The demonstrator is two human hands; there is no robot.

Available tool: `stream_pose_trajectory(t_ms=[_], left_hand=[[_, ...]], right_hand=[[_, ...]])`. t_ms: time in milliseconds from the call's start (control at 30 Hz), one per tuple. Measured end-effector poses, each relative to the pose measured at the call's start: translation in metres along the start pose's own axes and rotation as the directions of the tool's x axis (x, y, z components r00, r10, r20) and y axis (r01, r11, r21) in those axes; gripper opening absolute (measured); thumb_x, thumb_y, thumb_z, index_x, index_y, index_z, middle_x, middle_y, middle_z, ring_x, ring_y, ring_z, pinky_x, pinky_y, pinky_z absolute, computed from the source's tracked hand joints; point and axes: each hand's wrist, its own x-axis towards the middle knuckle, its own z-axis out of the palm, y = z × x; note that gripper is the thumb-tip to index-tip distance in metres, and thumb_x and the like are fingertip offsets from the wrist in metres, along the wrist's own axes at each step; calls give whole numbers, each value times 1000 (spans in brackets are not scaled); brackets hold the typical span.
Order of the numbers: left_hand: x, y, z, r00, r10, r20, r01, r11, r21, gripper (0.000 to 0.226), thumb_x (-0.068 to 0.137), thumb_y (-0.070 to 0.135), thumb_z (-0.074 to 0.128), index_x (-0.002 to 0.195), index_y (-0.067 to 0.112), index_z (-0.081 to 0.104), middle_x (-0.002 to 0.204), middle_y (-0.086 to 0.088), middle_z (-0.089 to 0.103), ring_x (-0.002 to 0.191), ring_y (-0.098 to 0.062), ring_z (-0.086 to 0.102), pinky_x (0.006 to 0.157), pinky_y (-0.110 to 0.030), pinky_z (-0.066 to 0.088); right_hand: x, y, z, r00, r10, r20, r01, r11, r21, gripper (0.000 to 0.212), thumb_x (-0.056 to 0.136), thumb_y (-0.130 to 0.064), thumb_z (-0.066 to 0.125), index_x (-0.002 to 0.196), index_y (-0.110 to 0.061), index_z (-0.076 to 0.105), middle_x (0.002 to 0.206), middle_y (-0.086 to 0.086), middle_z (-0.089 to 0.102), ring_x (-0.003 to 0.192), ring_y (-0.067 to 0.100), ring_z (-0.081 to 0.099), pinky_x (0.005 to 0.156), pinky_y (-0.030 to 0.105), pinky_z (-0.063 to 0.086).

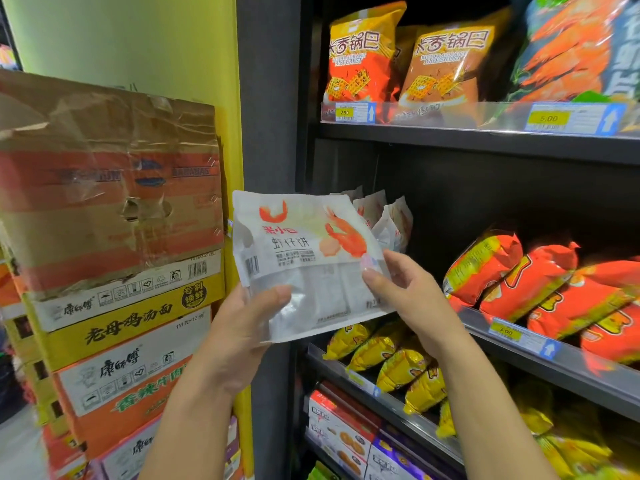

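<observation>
Holding the white shrimp-cracker packet (304,258) up before the shelf (571,367), the left hand (242,327) grips its lower corner while the right hand (405,289) pinches its right edge. Shoved in carelessly, it could topple the matching packets (388,220) behind (they lean loosely) or crush its crackers.

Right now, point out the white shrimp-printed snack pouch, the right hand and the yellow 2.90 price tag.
white shrimp-printed snack pouch (298,251): head view, printed front.
right hand (407,292): head view, its middle.
yellow 2.90 price tag (344,112): head view, printed number.
</observation>
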Motion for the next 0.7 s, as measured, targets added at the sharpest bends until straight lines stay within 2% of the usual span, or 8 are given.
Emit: stream_pose_trajectory(t_ms=[67, 133, 200, 233, 333, 433, 567, 700], left_hand=[[1, -1, -3, 999, -41, 17, 42, 996, -83, 67, 65, 17, 82, 130, 13, 66, 121, -5, 78, 105, -22, 78, 73, -31, 64], [4, -4, -7, 996, -73, 44, 77, 991, -105, 89, 58, 30, 86, 141, 12, 60, 134, -11, 72, 120, -31, 71, 88, -41, 63], [7, -5, -8, 993, -110, 52, 115, 988, -107, 103, 49, 37, 96, 143, 14, 59, 136, -10, 71, 124, -33, 69, 95, -47, 58], [8, -4, -6, 991, -127, 47, 131, 986, -106, 102, 49, 38, 97, 142, 15, 61, 135, -9, 72, 124, -33, 69, 95, -48, 57], [16, -3, 1, 993, -115, 3, 115, 991, -67, 72, 73, 33, 80, 141, 17, 61, 129, -4, 75, 117, -25, 73, 91, -46, 56], [27, -3, 12, 993, -99, -64, 99, 995, 1, 65, 81, 28, 85, 139, 17, 60, 121, 1, 78, 107, -17, 77, 87, -37, 55], [41, -7, 25, 992, -88, -89, 94, 994, 63, 66, 72, 28, 79, 135, 17, 62, 116, 2, 80, 104, -17, 78, 88, -35, 55], [58, -13, 38, 993, -33, -116, 41, 996, 73, 69, 70, 27, 80, 136, 18, 61, 117, 3, 80, 108, -20, 77, 85, -35, 59]], right_hand=[[0, -2, -5, 988, 50, 144, -71, 987, 147, 53, 93, -50, 68, 140, -26, 60, 130, -6, 73, 120, 16, 70, 107, 45, 54], [-3, -5, -8, 961, 57, 269, -132, 954, 270, 44, 100, -39, 59, 139, -19, 62, 131, 1, 74, 121, 21, 70, 109, 45, 52], [-4, -3, -11, 956, 58, 286, -143, 948, 285, 41, 103, -37, 57, 138, -17, 63, 131, 4, 74, 123, 25, 70, 110, 49, 50], [-3, -1, -13, 962, 63, 266, -139, 951, 277, 41, 103, -38, 57, 138, -17, 64, 130, 5, 74, 122, 26, 70, 110, 52, 50], [2, 5, -17, 987, 61, 149, -97, 963, 251, 41, 102, -41, 60, 135, -18, 66, 126, 4, 76, 118, 24, 72, 109, 55, 51], [7, 9, -24, 998, 19, 55, -29, 982, 188, 44, 97, -45, 67, 134, -22, 65, 124, -2, 77, 116, 20, 73, 108, 52, 52], [16, 12, -38, 1000, -1, 21, 0, 998, 63, 54, 91, -59, 72, 134, -29, 61, 125, -10, 75, 116, 13, 71, 100, 41, 56], [35, 7, -64, 999, -25, 27, 31, 970, -241, 55, 89, -69, 60, 131, -34, 60, 118, -19, 71, 102, -6, 67, 82, 21, 53]])
